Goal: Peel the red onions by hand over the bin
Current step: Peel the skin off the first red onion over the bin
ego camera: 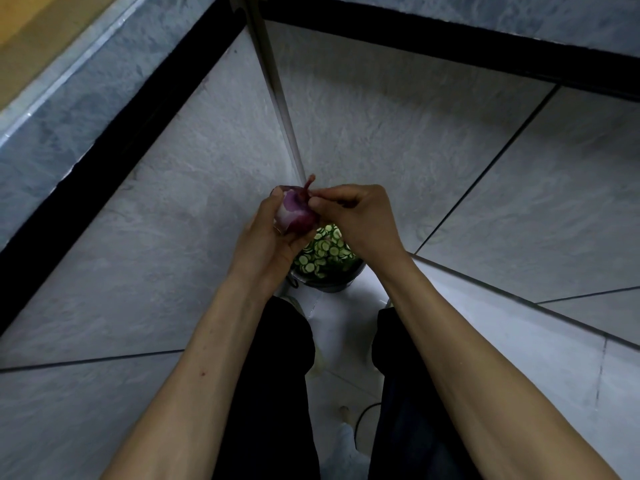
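Two bare forearms are stretched forward over dark trouser legs [273, 393]. The red onion [296, 213] is cupped in the left hand [268, 237], fingers curled round its far side, its purple flesh partly bared. Just right of it, a strip of skin [307, 188] at the onion's top is pinched by the right hand [356, 220], thumb against fingertips. Directly beneath both hands, the bin [329, 271] is seen, filled with green sliced rounds [322, 252].
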`<state>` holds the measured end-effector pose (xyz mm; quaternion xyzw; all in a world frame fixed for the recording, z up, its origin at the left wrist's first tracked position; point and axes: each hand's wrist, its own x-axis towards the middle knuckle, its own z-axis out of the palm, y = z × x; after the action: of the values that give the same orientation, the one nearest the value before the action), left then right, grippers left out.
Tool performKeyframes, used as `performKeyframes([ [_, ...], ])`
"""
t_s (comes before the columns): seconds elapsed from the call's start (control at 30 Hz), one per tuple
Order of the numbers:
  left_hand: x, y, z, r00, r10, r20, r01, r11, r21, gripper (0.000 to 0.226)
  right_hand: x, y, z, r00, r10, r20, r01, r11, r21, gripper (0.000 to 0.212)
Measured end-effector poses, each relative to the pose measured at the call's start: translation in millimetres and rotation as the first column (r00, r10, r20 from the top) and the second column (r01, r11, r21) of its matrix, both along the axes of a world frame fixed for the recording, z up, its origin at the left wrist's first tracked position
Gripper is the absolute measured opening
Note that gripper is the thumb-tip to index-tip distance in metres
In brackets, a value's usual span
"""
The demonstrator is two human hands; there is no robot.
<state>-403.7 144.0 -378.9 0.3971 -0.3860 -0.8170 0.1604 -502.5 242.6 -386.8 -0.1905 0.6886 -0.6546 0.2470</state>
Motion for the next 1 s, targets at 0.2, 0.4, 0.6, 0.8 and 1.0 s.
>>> performKeyframes([
  [0.2, -1, 2, -8, 0.998, 0.014, 0.057, -0.011, 0.998, -0.057, 0.024, -5, -7, -2, 0.984, 0.055, -0.167, -0.022, 0.981, 0.193, 0.005],
  [0.4, -6, 1, -20, 0.999, 0.019, 0.04, -0.013, 0.989, -0.145, 0.03, 1, -15, -4, 0.984, 0.012, -0.178, 0.042, 0.953, 0.299, 0.011],
  [0.6, -1, -1, -31, 1.0, -0.024, -0.02, 0.022, 0.992, -0.121, 0.029, 4, -16, -10, 0.981, -0.062, 0.182, 0.021, 0.976, 0.216, 0.018],
  [0.8, 1, -1, -35, 0.999, -0.045, 0.02, 0.047, 0.994, -0.094, 0.028, 4, -10, -21, 0.993, -0.07, 0.098, 0.044, 0.969, 0.244, 0.013],
  [1.0, -2, -4, -32, 0.999, -0.038, 0.039, 0.043, 0.99, -0.135, 0.025, 2, -1, -24, 0.995, -0.051, -0.082, 0.066, 0.98, 0.19, 0.017],
])
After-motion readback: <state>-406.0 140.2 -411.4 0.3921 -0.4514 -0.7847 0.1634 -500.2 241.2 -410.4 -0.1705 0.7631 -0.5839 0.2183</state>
